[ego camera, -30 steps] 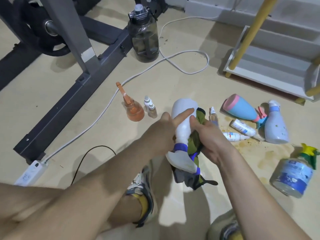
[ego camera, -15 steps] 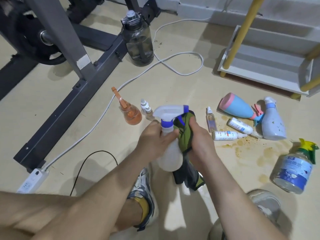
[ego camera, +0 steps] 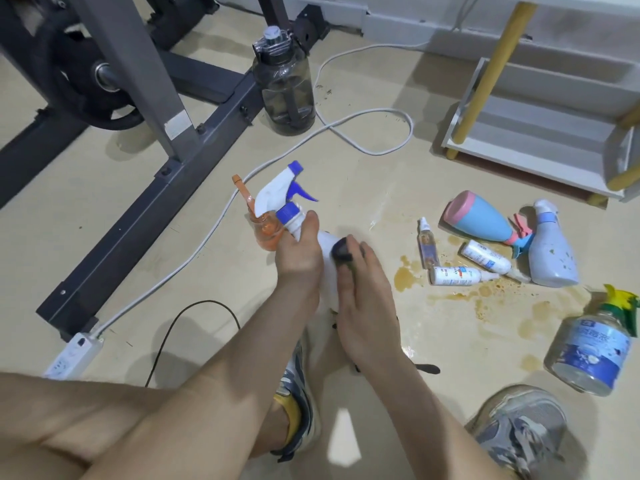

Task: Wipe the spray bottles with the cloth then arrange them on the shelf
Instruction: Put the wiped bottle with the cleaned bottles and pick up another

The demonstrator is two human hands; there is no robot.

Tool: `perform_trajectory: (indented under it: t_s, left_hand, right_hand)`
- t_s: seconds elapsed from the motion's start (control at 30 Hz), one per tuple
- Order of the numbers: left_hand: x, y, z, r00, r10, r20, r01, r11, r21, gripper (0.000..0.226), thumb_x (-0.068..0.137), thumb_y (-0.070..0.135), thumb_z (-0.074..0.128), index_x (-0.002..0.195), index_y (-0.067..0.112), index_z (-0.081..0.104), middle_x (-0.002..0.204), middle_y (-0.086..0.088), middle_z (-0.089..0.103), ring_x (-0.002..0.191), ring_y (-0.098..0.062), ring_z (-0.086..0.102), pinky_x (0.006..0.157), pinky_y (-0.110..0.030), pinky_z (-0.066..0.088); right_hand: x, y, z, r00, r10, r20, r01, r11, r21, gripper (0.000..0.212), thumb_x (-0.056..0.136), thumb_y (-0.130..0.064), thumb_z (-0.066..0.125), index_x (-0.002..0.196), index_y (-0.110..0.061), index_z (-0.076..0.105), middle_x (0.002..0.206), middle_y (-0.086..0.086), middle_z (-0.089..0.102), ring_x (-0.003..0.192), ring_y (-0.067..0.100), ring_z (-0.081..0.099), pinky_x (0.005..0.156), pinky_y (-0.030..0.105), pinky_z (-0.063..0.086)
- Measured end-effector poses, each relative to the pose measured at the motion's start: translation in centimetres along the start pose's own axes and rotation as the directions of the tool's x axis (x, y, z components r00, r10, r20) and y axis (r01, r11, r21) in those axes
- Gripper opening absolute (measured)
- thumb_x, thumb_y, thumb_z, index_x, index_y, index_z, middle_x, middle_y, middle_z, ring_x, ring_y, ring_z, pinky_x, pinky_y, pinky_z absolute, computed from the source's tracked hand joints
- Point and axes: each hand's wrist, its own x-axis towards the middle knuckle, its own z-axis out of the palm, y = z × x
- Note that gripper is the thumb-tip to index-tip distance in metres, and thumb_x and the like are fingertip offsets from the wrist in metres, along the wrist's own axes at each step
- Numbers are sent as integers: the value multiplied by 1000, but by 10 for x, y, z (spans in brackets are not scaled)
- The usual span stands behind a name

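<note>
Centrally, the white spray bottle [ego camera: 327,242] is held off the floor [ego camera: 346,174] between both hands. Its long axis runs from the base, nearest the person, up and away to the blue-and-white trigger head at upper left. Fingers of the left hand [ego camera: 298,258] wrap the shoulder just below the blue collar and bear the bottle. Fingers of the right hand [ego camera: 360,306] curl over a wad of dark cloth [ego camera: 341,253], pressing it to the right flank of the body, close beside the left hand. Most of the cloth is hidden under the palm.

Judged step: wiping this bottle, the stroke likely to follow the long axis. The shelf [ego camera: 526,161] stands to the far right, well apart, so the right hand is the nearer to it. The other bottles [ego camera: 478,218] lie on the stained floor between the hands and the shelf. An orange bottle [ego camera: 265,230] stands just beyond the left hand.
</note>
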Motion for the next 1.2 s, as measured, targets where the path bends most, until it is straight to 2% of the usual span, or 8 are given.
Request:
perform_trajectory:
  t_s: [0.1, 0.23, 0.5, 0.7, 0.8, 0.97, 1.1, 1.2]
  left_hand:
    - [-4, 3, -3, 997, 24, 70, -29, 998, 63, 20, 95, 31, 59, 75, 30, 54, 78, 6, 62, 80, -17, 62, 89, -36, 50]
    - [-15, 4, -4, 983, 146, 109, -164, 969, 184, 15, 95, 34, 59, 81, 33, 54, 82, 9, 61, 87, -15, 63, 84, -32, 48]
    - [11, -7, -5, 990, 88, -110, -91, 996, -21, 53, 77, 58, 56, 117, 23, 63, 111, 0, 71, 102, -20, 68, 97, -47, 52]
    - [2, -12, -14, 987, -51, -153, 35, 994, -105, 56, 69, 67, 54, 111, 30, 62, 95, 11, 69, 94, -15, 65, 85, -34, 48]
    - [4, -13, -8, 972, -33, -234, 0, 990, -139, 41, 86, 50, 58, 116, 22, 62, 94, 10, 68, 90, -12, 65, 82, -30, 48]
    - [7, -11, -2, 958, 100, -267, -113, 993, -35, 53, 80, 51, 54, 119, 15, 57, 99, 4, 70, 90, -10, 65, 79, -28, 50]
    - [7, -10, -10, 992, 40, -123, -45, 998, -36, 45, 80, 44, 56, 111, 12, 62, 88, 5, 66, 85, -17, 63, 82, -31, 47]
    - [8, -6, -12, 998, -1, 59, 5, 998, -58, 20, 80, 39, 58, 94, 28, 68, 89, -1, 72, 95, -25, 67, 88, -39, 50]
  right_hand:
    - [7, -1, 6, 998, -17, 66, 20, 998, -53, 57, 96, -45, 22, 137, -15, 48, 138, 3, 53, 127, 28, 49, 107, 48, 39]
    - [37, -12, -8, 813, 558, 167, -579, 743, 334, 53, 99, -52, 30, 120, -16, 61, 116, 2, 67, 106, 22, 62, 90, 35, 48]
    - [14, -35, 17, 750, 658, 68, -535, 544, 646, 65, 87, -58, 46, 147, -36, 39, 142, -6, 53, 128, 23, 54, 111, 46, 41]
    - [36, -13, -6, 463, 805, 371, -610, -14, 792, 29, 90, -30, 59, 110, -13, 71, 92, 5, 72, 79, 29, 67, 67, 31, 53]
    - [26, -20, 7, 538, 802, 259, -597, 146, 789, 36, 92, -47, 55, 108, -18, 70, 88, 4, 75, 75, 27, 69, 69, 33, 55]
    - [3, -36, 27, 909, 372, -189, -265, 864, 429, 45, 105, -28, 32, 150, -30, 36, 150, -7, 34, 133, 5, 38, 103, 17, 31]
    - [38, -23, -1, 902, 429, -49, -390, 858, 334, 28, 97, -31, 41, 76, -21, 57, 82, -4, 57, 80, 21, 51, 73, 32, 40]
    - [53, -16, -30, 718, 615, 325, -694, 597, 403, 18, 92, -25, 56, 84, -11, 64, 78, 7, 62, 73, 24, 54, 69, 35, 42]
